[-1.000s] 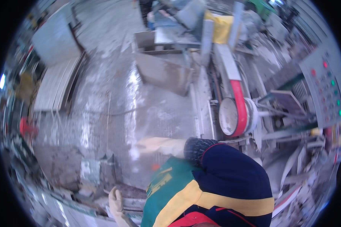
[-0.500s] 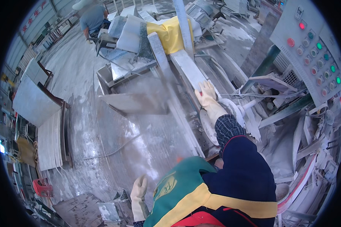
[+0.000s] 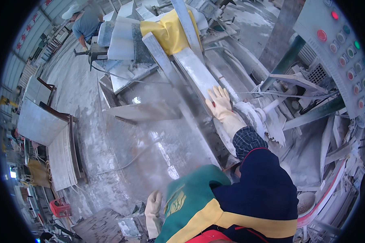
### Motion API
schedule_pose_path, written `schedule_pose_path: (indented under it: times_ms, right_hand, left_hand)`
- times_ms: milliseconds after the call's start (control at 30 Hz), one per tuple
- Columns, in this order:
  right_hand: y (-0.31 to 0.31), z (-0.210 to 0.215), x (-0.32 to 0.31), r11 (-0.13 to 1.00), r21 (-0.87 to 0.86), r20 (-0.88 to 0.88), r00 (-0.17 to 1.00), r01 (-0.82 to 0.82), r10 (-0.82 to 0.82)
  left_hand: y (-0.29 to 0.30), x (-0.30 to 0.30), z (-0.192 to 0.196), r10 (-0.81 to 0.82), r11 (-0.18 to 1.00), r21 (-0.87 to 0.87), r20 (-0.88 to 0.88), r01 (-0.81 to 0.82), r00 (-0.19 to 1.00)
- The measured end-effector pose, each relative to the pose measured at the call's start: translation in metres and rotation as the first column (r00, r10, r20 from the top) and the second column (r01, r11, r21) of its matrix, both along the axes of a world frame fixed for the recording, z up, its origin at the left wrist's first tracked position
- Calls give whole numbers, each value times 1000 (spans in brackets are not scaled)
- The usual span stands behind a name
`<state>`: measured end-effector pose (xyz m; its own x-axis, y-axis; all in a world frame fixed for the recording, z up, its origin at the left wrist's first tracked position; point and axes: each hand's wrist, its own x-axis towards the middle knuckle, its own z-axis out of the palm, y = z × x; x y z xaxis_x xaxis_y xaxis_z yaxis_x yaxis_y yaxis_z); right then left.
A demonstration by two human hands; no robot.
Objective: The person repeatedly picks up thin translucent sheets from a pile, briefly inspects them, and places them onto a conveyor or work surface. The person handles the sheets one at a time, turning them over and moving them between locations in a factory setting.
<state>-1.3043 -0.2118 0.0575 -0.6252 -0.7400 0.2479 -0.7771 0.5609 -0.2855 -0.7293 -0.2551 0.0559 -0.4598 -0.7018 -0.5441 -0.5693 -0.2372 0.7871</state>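
My right hand (image 3: 220, 104), in a cream rubber glove with a reddish mark, reaches forward with fingers spread. It rests palm down on the near end of a long, pale, wet strip (image 3: 196, 73), which looks like stone. Beside the wrist is a whitish, dust-caked machine part (image 3: 250, 115). My left hand (image 3: 153, 206), gloved alike, hangs low beside the green and yellow apron (image 3: 194, 190). Its fingers are loosely bent, and nothing shows in them. A yellow cloth or sheet (image 3: 170, 32) drapes over the strip's far end, between two slanting bars.
A grey control panel (image 3: 340, 48) with red and green buttons stands at right. Pale slabs (image 3: 44, 121) lean on racks at left, near a red plastic stool (image 3: 60, 207). A thin hose (image 3: 129, 162) crosses the wet floor. Far left, another person (image 3: 85, 26) bends over a tool.
The view has shifted, so the panel sits farther right. My right hand's fingers have spread wider on the strip. The other person has leaned left, and a dark tool now shows by their hand.
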Motion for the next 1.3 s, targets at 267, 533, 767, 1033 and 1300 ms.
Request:
schedule_pose_path:
  times_ms: [267,533,767,1033,1300]
  right_hand:
    - [8,7,5,1000,-15,-1,1000,-3,3]
    - [19,-6,-2,991,-110,-19,997,-73,72]
    - [30,1,-2,992,-26,-14,992,-124,124]
    - [5,41,3,932,361,-2,1000,22,-23]
    - [-6,8,-1,893,445,-91,995,66,-28]
  left_hand:
    - [-5,4,9,-13,999,-33,40,14,999]
    - [8,15,4,39,999,-11,17,-39,999]
    - [12,28,5,10,1000,-29,27,-9,1000]
    - [17,39,7,60,998,-29,10,-60,998]
    - [35,52,-9,137,990,-32,8,-137,991]
